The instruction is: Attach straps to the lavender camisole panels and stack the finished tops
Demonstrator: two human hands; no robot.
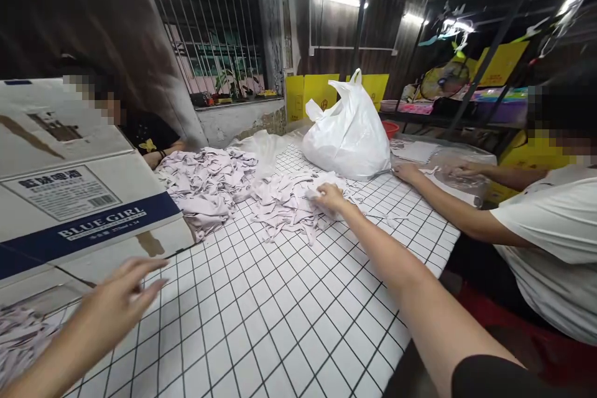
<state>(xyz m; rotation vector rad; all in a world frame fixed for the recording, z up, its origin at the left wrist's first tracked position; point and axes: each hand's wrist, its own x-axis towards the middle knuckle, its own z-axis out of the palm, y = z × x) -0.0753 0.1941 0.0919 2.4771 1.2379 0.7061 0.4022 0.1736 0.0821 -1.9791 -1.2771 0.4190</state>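
A heap of pale lilac fabric strips point(280, 199) lies in the middle of a table covered in a white grid-pattern cloth point(261, 323). My right hand point(329, 198) reaches far out and rests on the near right edge of that heap, fingers curled into the strips. My left hand point(119, 298) hovers low at the near left, fingers stretched out and apart, holding nothing, just in front of a cardboard box point(69, 199) printed "BLUE GIRL". More lilac strips point(18, 336) lie under the box at the left edge.
A second, larger pile of lilac fabric point(205, 180) lies further back. A full white plastic bag point(349, 130) stands at the far side. One person sits at the right with a hand point(408, 172) on the table; another person sits at the far left behind the box.
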